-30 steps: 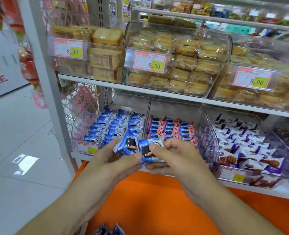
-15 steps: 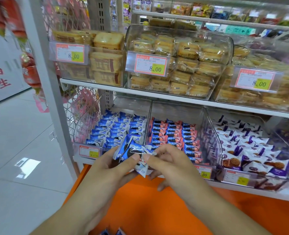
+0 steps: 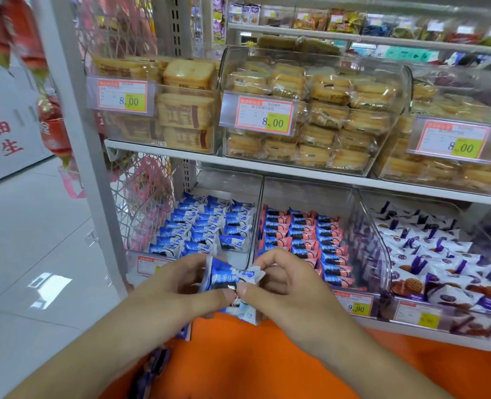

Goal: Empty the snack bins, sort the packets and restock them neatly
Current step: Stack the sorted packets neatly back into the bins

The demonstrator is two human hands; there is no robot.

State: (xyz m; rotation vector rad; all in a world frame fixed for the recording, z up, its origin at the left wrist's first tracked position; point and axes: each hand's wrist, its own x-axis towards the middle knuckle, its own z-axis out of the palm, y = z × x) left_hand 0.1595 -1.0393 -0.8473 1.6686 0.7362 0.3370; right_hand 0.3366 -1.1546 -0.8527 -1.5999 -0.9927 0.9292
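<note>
Both hands have drawn a little closer to the body since the earlier frame, and the small bundle of blue packets (image 3: 229, 279) now sits lower against the shelf, below the front lip of the blue-packet bin (image 3: 192, 256). Open room lies between the hands and the lower shelf edge (image 3: 411, 331), over the orange surface (image 3: 267, 364); to the left a white shelf upright (image 3: 94, 197) bounds the space, with bare floor (image 3: 36, 254) beyond it. Clear dividers separate the blue-packet bin from the pink-packet bin (image 3: 304, 234) and the purple-packet bin (image 3: 440, 254), all filled in tidy rows. The bundle looks like a few blue-and-white wrappers with a dark biscuit printed on them, crimped white ends sticking out above and below. The left hand (image 3: 178, 295) grips the bundle from the left, thumb across its front; the right hand (image 3: 290, 286) pinches its right end between thumb and curled fingers, so the packets are held between the two hands. More packets (image 3: 152, 367) lie on the orange surface near the left forearm, blurred.
</note>
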